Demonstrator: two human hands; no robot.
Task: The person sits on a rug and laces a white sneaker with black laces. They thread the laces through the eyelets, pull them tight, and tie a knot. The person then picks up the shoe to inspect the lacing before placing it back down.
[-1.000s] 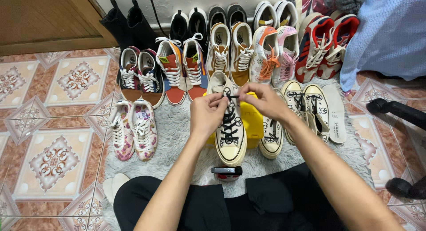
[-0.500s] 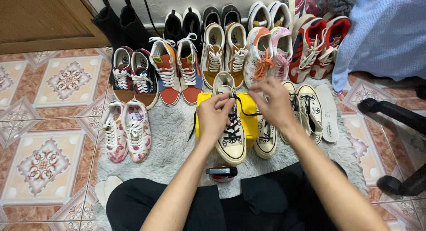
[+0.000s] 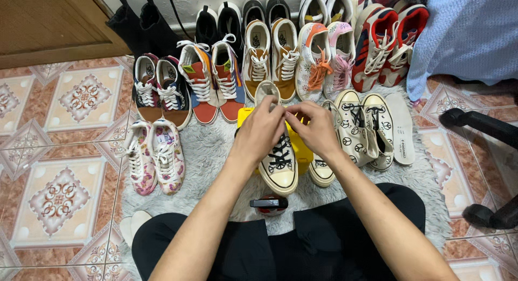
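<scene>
From the head camera, the left hand [image 3: 263,129] and right hand [image 3: 318,131] meet over a cream sneaker [image 3: 279,165] with black laces [image 3: 280,151]; both sets of fingers are pinched on the laces near the shoe's tongue; the sneaker rests on a yellow box [image 3: 302,146] at the middle of a grey shaggy rug [image 3: 210,151]; a floral pair [image 3: 154,157] lies near the rug's left edge.

hands: left hand [image 3: 263,131] and right hand [image 3: 318,131] meet over sneaker [image 3: 279,165] on box [image 3: 303,151]
rug [image 3: 210,151]: under them
flowered pair [image 3: 154,157]: left
shoe rows [image 3: 270,49]: behind
</scene>
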